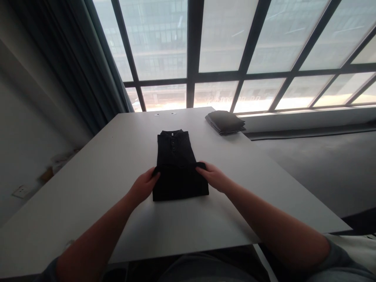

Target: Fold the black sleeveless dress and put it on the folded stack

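A black polo shirt [176, 150] lies front up on the white table, its collar and buttons towards the window. Its sides are tucked into a narrow strip, and the lower part is doubled up over the middle. My left hand [146, 181] pinches the left end of that folded edge between thumb and fingers. On the opposite side my right hand [212, 175] grips the right end of the same edge. Some fingertips of both hands are hidden behind the fabric.
A stack of folded dark garments [225, 122] sits near the table's far right edge. The white table [117, 156] has two round inserts at its far end. Beyond it are large windows [164, 39] and, to the left, a dark curtain [73, 58].
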A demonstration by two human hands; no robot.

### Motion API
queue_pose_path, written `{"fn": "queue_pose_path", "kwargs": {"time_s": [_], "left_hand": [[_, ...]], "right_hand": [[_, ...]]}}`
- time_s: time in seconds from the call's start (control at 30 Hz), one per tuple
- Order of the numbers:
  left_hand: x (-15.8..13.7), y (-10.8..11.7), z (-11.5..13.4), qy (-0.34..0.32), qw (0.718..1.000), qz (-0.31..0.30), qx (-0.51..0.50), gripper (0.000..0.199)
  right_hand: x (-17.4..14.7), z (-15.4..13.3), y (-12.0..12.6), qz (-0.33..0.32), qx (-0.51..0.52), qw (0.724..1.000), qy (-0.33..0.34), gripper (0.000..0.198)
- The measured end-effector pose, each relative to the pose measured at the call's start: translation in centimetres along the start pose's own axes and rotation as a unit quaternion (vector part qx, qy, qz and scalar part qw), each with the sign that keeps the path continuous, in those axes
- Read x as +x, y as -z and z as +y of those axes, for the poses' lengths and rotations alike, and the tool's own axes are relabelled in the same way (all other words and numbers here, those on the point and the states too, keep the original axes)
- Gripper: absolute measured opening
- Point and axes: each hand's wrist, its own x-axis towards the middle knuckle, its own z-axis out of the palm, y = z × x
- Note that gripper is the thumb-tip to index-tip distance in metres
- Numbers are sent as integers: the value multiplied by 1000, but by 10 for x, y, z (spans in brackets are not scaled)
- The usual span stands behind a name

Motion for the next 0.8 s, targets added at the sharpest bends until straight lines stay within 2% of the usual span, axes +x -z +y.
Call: {"fn": "queue_pose_path", "kwargs": {"time_s": [0.07, 0.13, 0.23, 0.4, 0.5, 0.57, 0.63, 0.7, 0.77, 0.8], "left_hand": [[26, -6, -10, 18, 999, 3, 46, 47], [43, -15, -21, 45, 989, -3, 141, 42], [53, -28, -36, 78, 966, -6, 246, 36], [47, -31, -45, 97, 931, -31, 351, 39], [44, -25, -41, 133, 918, -43, 371, 41], [43, -22, -37, 152, 910, -26, 385, 40], [42, -21, -34, 109, 911, 13, 398, 38], [39, -26, -32, 4, 918, 39, 395, 39], [36, -39, -32, -81, 922, 39, 377, 43], [34, -46, -33, -96, 924, 34, 370, 47]], "right_hand": [[29, 5, -5, 26, -68, 997, -22, 34], [48, 14, -10, 45, -168, 984, -32, 28], [56, 31, -16, 44, -269, 962, -26, 27], [51, 44, -23, 55, -307, 950, -19, 42], [52, 43, -24, 56, -320, 946, -18, 47], [52, 40, -23, 62, -339, 939, -11, 48], [50, 35, -23, 81, -369, 926, 14, 49], [45, 29, -26, 104, -393, 911, 63, 48], [38, 25, -32, 101, -400, 903, 119, 48], [35, 24, -37, 81, -400, 903, 136, 51]]}}
